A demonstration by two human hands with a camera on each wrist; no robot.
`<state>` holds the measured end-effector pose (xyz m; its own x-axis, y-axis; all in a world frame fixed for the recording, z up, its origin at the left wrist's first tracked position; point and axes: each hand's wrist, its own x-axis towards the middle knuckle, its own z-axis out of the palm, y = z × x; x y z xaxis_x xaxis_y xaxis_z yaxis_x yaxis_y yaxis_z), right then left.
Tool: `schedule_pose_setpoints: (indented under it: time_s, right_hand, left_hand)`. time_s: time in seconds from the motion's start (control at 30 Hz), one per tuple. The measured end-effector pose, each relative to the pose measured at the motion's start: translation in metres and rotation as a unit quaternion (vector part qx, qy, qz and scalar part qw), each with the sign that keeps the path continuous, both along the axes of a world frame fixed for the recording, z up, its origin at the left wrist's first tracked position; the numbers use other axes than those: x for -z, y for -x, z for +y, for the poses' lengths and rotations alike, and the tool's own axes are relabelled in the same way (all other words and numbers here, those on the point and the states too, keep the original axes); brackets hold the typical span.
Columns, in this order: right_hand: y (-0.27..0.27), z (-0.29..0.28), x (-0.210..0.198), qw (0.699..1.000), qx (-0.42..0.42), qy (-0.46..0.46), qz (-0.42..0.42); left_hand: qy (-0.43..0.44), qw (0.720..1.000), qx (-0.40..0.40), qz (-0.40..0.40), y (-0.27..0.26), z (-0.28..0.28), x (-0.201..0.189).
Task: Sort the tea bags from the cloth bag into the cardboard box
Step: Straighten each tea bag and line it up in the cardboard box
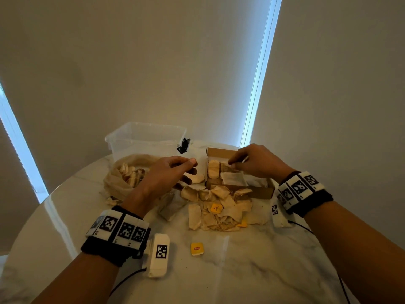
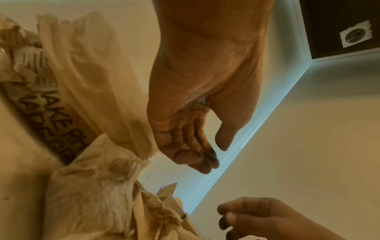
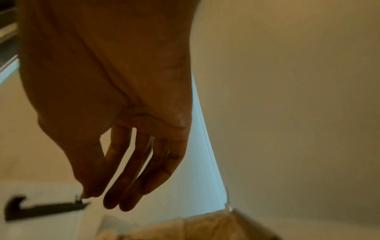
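Left hand (image 1: 166, 174) fingers relaxed, released, above loose tea bags (image 1: 219, 211) mid-surface; right hand (image 1: 256, 163) pinch over cardboard box (image 1: 260, 191), contents unclear. Risk: tangled strings dragging extra bags out

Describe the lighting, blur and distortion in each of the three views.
Head view: dim warm light, cold blue glare along the blind edges, wide-angle bending; the tea bags are soft. Left wrist view: yellow cast, the cloth bag close, its print readable, the left hand sharp. Right wrist view: dark, the right hand backlit, the cardboard box blurred.
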<state>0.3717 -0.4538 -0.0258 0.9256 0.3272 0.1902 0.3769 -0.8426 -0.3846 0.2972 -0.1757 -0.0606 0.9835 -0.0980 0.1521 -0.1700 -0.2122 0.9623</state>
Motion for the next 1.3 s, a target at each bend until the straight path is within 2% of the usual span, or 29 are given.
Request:
schedule_pose_setpoints:
  time_s: [0.13,0.27,0.37,0.47,0.5,0.53,0.63,0.7,0.8,0.9,0.97,1.03,1.1,1.17,1.2,1.23,1.27,1.3]
  right_hand:
    - [0.029,0.022,-0.003,0.988,-0.022,-0.145,0.038]
    - [0.061,0.057,0.002,0.968,-0.062,-0.227,0.087]
    - [0.066,0.08,0.013,0.963,-0.1,-0.226,0.106]
    - [0.063,0.104,0.019,0.968,-0.108,-0.203,0.1]
    - [0.062,0.113,0.019,0.97,-0.114,-0.193,0.09]
    - [0.062,0.121,0.017,0.973,-0.122,-0.181,0.078]
    - [0.061,0.151,0.006,0.979,-0.144,-0.14,0.038]
    - [0.057,0.175,0.0,0.981,-0.165,-0.102,0.022]
    - [0.05,0.209,-0.002,0.981,-0.192,0.034,-0.012]
    - [0.044,0.231,0.0,0.963,-0.205,0.171,-0.036]
    - [0.04,0.242,0.001,0.951,-0.228,0.21,-0.013]
    - [0.038,0.248,0.0,0.937,-0.28,0.209,-0.004]
    - [0.034,0.255,0.002,0.902,-0.33,0.273,-0.057]
    - [0.027,0.256,0.003,0.854,-0.357,0.363,-0.11]
    - [0.026,0.257,0.004,0.845,-0.362,0.375,-0.116]
    - [0.028,0.254,0.005,0.848,-0.355,0.375,-0.122]
    - [0.023,0.251,0.009,0.875,-0.324,0.343,-0.11]
    - [0.018,0.249,0.011,0.876,-0.32,0.342,-0.113]
  left_hand:
    - [-0.002,1.0,-0.023,-0.019,0.005,0.004,-0.012]
    - [-0.041,0.994,-0.075,-0.069,0.009,0.029,-0.04]
    - [-0.161,0.97,-0.147,-0.105,0.003,0.072,-0.048]
    - [-0.344,0.912,-0.216,-0.056,-0.001,0.119,-0.043]
    - [-0.379,0.899,-0.218,-0.023,-0.001,0.129,-0.039]
    - [-0.387,0.898,-0.21,0.01,0.001,0.135,-0.034]
    - [-0.3,0.936,-0.17,0.078,0.009,0.14,-0.023]
    - [-0.266,0.95,-0.14,0.086,0.014,0.14,-0.019]
    - [-0.276,0.951,-0.129,0.057,0.017,0.14,-0.018]
    - [-0.327,0.933,-0.147,0.019,0.015,0.14,-0.017]
    - [-0.338,0.929,-0.149,0.012,0.013,0.14,-0.015]
    - [-0.335,0.931,-0.146,0.016,0.011,0.14,-0.014]
    - [-0.326,0.933,-0.151,0.018,0.012,0.142,-0.011]
    - [-0.324,0.934,-0.151,0.025,0.011,0.144,-0.01]
    - [-0.327,0.933,-0.15,0.03,0.013,0.143,-0.01]
    - [-0.33,0.931,-0.149,0.036,0.013,0.144,-0.011]
    - [-0.336,0.929,-0.149,0.044,0.014,0.144,-0.012]
    - [-0.341,0.926,-0.151,0.055,0.015,0.145,-0.013]
